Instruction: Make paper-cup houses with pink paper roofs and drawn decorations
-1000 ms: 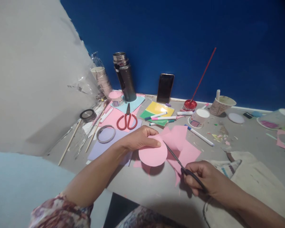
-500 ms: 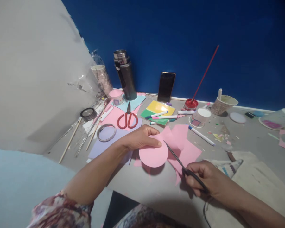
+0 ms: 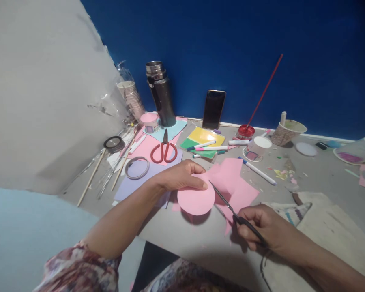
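Note:
Between thumb and fingers, my left hand point(image 3: 185, 176) pinches a piece of pink paper point(image 3: 196, 200) above the table; its near edge is cut into a smooth curve. My right hand point(image 3: 257, 227) is closed round the handles of black-handled scissors point(image 3: 228, 205). The blades look nearly closed and their tip meets the paper's upper right edge, close to my left thumb. Behind the blades, an uncut part of the pink sheet stands up and curls. More pink paper point(image 3: 245, 194) lies flat on the table beneath.
Red-handled scissors point(image 3: 164, 152), a tape roll point(image 3: 136, 168) and purple paper point(image 3: 127, 188) lie left. Several markers point(image 3: 211, 149) rest behind my hands. A steel flask point(image 3: 162, 97) and a phone point(image 3: 213, 109) stand by the blue wall. A beige cloth point(image 3: 328, 231) lies right, paper cups point(image 3: 257, 149) behind.
The whole view has shifted slightly. The upright part of the pink sheet has bent a little; both hands keep nearly the same place and hold.

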`<state>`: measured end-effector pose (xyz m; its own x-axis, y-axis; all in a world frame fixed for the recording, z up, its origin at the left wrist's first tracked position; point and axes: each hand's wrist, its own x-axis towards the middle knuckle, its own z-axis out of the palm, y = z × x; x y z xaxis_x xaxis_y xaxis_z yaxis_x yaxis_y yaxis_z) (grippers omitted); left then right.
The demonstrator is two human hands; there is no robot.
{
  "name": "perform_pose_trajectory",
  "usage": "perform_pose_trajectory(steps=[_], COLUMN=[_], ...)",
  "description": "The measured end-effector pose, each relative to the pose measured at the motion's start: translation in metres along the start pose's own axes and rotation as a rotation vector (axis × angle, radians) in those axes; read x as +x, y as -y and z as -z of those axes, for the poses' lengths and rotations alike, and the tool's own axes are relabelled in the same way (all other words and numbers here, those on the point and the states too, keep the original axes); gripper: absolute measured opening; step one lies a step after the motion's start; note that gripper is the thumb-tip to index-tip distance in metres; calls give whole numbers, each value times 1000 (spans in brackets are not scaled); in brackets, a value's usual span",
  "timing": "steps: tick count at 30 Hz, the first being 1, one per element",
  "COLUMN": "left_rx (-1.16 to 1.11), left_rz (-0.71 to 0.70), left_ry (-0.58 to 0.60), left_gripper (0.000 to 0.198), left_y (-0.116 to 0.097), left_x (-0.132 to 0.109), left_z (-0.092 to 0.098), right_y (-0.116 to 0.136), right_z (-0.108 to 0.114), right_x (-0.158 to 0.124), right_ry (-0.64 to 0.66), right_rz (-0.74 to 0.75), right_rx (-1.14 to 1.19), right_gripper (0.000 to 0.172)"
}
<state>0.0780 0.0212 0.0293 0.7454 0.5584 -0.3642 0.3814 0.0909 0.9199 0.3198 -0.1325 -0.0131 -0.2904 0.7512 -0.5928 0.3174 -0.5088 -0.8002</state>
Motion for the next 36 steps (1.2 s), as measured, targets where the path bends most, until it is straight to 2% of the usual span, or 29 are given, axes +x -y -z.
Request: perform_pose_trajectory(steps=[10, 20, 36], left_rx=[-20, 24, 53], left_rz=[2, 8, -26], left_ry=[70, 103, 134], left_gripper=[32, 32, 40], left_y=[7, 7, 9], left_x=[2, 3, 4], left_z=[4, 4, 4], right_y=[5, -1, -1], right_z=[0, -1, -2], right_x=[-3, -3, -2], right_ry=[-12, 16, 24], right_rz=[-11, 18, -5], right_rx=[-83, -50, -60], right_gripper=[38, 50, 38])
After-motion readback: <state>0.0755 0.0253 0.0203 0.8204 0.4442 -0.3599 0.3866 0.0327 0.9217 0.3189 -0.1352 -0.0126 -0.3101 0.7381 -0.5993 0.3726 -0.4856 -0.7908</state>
